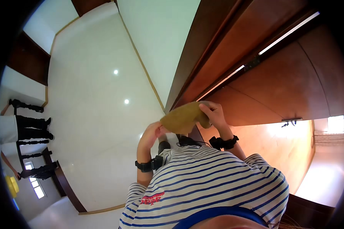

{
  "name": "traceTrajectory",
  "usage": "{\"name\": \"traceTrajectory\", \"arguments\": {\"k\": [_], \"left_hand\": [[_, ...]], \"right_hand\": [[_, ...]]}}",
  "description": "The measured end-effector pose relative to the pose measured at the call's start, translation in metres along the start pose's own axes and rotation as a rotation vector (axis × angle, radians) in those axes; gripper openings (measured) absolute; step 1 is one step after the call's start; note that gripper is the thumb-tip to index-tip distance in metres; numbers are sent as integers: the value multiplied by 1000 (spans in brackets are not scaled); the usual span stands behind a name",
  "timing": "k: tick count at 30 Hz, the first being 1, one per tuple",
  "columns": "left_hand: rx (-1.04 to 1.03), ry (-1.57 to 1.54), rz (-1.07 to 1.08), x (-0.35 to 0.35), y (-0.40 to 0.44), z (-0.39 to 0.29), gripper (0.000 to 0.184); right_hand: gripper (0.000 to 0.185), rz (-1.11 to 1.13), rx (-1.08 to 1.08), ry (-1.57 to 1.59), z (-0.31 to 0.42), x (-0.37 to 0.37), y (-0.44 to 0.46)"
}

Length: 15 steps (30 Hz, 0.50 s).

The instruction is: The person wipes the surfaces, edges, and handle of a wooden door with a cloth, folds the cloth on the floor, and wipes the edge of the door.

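Observation:
A mustard-brown cloth [182, 117] is stretched between my two hands in front of my striped shirt. My left hand [155, 130] grips its left end, with the fingers partly behind the fabric. At the other end my right hand [214, 113] pinches the cloth, thumb on top, and a fold hangs below it. The cloth is near the edge of a brown wooden door frame [218, 49], apart from it as far as I can see. Black bands with small devices sit on both wrists.
An open wooden door [279, 80] with a handle [291, 122] stands to my right, beside a room with a wood-coloured floor [256, 149]. Pale glossy floor [95, 126] spreads left. Another person [30, 128] stands by a dark railing [36, 154] at the far left.

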<state>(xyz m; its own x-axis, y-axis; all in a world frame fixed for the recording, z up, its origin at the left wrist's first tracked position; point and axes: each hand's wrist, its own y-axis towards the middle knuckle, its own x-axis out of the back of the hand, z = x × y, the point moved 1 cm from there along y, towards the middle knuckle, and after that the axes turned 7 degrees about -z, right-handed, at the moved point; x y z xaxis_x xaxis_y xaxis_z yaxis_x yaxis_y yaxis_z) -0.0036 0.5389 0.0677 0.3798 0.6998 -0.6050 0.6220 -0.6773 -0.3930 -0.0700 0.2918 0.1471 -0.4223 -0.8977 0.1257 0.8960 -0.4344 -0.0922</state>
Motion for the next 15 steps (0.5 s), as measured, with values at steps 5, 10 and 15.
{"name": "traceTrajectory", "arguments": {"k": [5, 10, 15], "left_hand": [[-127, -33, -117, 4, 5, -25, 30], [-585, 455, -214, -15, 17, -56, 25], [-1073, 650, -241, -48, 35, -80, 35]], "right_hand": [[17, -69, 473, -380, 21, -5, -2], [18, -124, 595, -507, 31, -13, -11], [20, -312, 807, -573, 40, -22, -16]]}}
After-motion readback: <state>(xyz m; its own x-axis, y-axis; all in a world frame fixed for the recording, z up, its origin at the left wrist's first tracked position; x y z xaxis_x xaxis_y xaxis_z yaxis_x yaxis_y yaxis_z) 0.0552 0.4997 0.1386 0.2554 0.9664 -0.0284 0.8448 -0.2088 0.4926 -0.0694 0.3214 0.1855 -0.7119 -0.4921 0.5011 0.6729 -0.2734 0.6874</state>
